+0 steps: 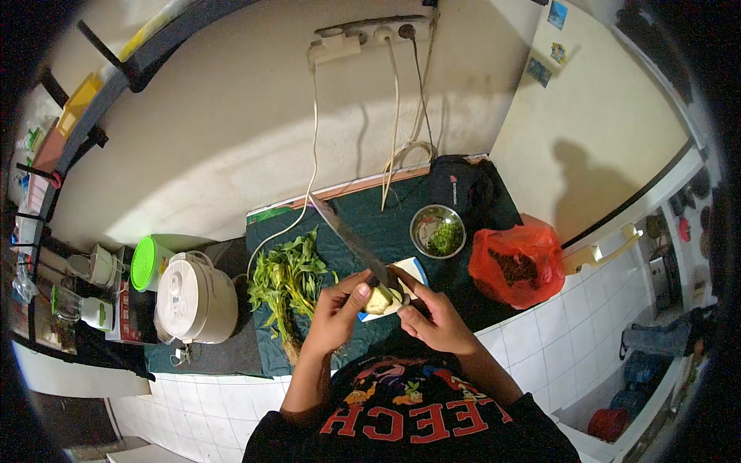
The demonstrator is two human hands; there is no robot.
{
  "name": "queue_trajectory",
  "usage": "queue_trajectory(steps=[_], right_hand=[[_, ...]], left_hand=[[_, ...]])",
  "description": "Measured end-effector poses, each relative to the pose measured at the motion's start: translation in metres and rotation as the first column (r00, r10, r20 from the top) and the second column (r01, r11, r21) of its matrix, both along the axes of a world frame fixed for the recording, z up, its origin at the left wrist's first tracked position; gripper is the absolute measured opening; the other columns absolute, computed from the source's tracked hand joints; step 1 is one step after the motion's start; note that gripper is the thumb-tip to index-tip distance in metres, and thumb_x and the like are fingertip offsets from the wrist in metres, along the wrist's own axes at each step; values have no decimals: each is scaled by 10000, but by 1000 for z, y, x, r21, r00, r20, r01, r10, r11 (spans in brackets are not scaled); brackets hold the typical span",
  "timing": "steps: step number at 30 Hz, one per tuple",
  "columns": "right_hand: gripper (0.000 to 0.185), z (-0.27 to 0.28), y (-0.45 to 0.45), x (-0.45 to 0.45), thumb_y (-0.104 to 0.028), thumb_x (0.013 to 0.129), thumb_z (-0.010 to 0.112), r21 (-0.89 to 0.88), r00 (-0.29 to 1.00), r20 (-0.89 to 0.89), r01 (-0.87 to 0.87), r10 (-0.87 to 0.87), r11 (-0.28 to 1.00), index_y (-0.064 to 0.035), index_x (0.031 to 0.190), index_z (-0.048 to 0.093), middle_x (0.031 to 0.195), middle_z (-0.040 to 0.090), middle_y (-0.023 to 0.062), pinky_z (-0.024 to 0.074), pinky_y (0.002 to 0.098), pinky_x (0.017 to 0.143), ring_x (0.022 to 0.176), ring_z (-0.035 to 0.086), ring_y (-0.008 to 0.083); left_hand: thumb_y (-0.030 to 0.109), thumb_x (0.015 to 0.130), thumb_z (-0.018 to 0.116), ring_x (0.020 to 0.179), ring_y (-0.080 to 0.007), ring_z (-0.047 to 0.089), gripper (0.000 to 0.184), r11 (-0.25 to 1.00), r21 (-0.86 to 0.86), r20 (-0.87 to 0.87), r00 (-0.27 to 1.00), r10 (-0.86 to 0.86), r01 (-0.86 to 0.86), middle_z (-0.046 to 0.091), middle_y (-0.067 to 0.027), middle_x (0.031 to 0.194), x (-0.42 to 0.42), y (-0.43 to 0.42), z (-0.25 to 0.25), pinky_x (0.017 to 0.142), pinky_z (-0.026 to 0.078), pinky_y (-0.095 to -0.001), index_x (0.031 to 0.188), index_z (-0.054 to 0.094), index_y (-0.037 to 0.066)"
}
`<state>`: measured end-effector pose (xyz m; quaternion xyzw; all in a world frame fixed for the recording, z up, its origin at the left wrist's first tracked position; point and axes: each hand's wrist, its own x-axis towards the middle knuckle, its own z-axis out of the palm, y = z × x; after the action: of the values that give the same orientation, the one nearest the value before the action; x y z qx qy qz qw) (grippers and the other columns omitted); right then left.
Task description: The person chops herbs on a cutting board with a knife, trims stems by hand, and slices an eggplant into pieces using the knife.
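Note:
My left hand (336, 315) is closed around a pale, peeled vegetable piece (378, 300), whose exact kind I cannot tell. My right hand (434, 318) grips a large knife (347, 238) at its handle, partly hidden by the fingers. The blade points up and left, away from me, and its handle end lies against the pale piece. Beneath both hands is a white cutting board (414, 268) with a blue edge. A bunch of leafy greens (289, 270) with roots lies left of my left hand. Beyond my right hand, a metal bowl (422, 248) holds chopped greens (445, 238).
A red plastic bag (546, 262) with dark contents sits at the counter's right end, near a black bag (461, 184). A white rice cooker (197, 297) and a green-lidded container (144, 263) stand left. Cables (396, 116) hang from the wall socket onto the dark cloth.

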<state>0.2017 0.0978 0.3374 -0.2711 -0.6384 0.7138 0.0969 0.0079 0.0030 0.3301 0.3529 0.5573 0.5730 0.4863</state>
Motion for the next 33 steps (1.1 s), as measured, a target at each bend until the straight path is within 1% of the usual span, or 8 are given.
queue_trajectory(steps=[5, 10, 14, 17, 21, 23, 28, 33], right_hand=[[564, -13, -5, -3, -178, 953, 560, 239, 974, -209, 132, -82, 962, -54, 1455, 334, 934, 637, 75, 500, 283, 678, 728, 599, 107], [530, -13, -2, 0, -209, 976, 538, 30, 957, -261, 137, -125, 990, -85, 1454, 346, 792, 553, 28, 422, 229, 507, 564, 474, 60], [545, -13, -1, -4, -246, 1012, 468, -48, 943, -316, 92, -103, 995, -60, 1480, 261, 650, 423, -20, 327, 198, 446, 513, 385, 49], [441, -16, 0, -3, -257, 1026, 436, -283, 945, -271, 103, -182, 954, -37, 1401, 367, 608, 408, -19, 311, 195, 425, 482, 374, 46], [270, -28, -3, -9, -281, 1027, 435, -241, 943, -250, 160, -221, 957, -30, 1110, 486, 590, 414, -17, 294, 204, 402, 441, 347, 47], [260, -33, -4, -9, -291, 1025, 440, -161, 945, -231, 197, -230, 967, -39, 1000, 499, 583, 412, -18, 290, 207, 395, 430, 341, 50], [386, -57, 7, -5, -413, 1019, 403, -608, 927, -259, 61, -271, 792, -103, 790, 430, 561, 365, -41, 295, 228, 404, 401, 330, 49], [345, -64, 14, -2, -449, 1015, 389, -711, 924, -222, 65, -311, 700, -155, 841, 439, 568, 340, -67, 293, 220, 417, 399, 309, 39]], left_hand=[[258, 939, 618, 1052, -172, 535, 436, 995, 71, -123, 990, -64, 73, 595, -151, 1170, 4, 2, 2, 918, 422, -305, 1185, 577, -100], [251, 933, 620, 1102, -201, 534, 452, 974, 197, -289, 956, -51, 111, 587, -162, 1204, 12, 6, 11, 955, 402, -316, 1225, 558, -88], [279, 959, 573, 1137, -199, 529, 470, 976, 192, -94, 992, -86, 103, 579, -155, 1243, 7, 9, -5, 980, 400, -331, 1281, 534, -62], [292, 975, 543, 1114, -183, 544, 469, 987, 133, 105, 989, -109, 94, 594, -131, 1226, 5, 8, -11, 969, 414, -321, 1302, 527, -44], [296, 990, 515, 1006, -142, 581, 463, 996, 76, 336, 939, -78, 55, 635, -90, 1139, 7, 11, -23, 879, 460, -276, 1301, 526, -47], [317, 986, 516, 951, -165, 602, 480, 997, 46, 282, 956, -76, 65, 647, -110, 1109, 6, 12, -33, 835, 479, -294, 1278, 531, -63], [335, 981, 519, 882, -180, 626, 511, 994, -44, 347, 935, -78, 99, 667, -128, 1039, 3, 16, -37, 778, 496, -305, 1275, 515, -83], [260, 977, 543, 1042, -155, 589, 453, 993, -41, 464, 882, -81, 113, 620, -83, 1196, 10, 17, -54, 881, 480, -281, 1346, 498, 0]])
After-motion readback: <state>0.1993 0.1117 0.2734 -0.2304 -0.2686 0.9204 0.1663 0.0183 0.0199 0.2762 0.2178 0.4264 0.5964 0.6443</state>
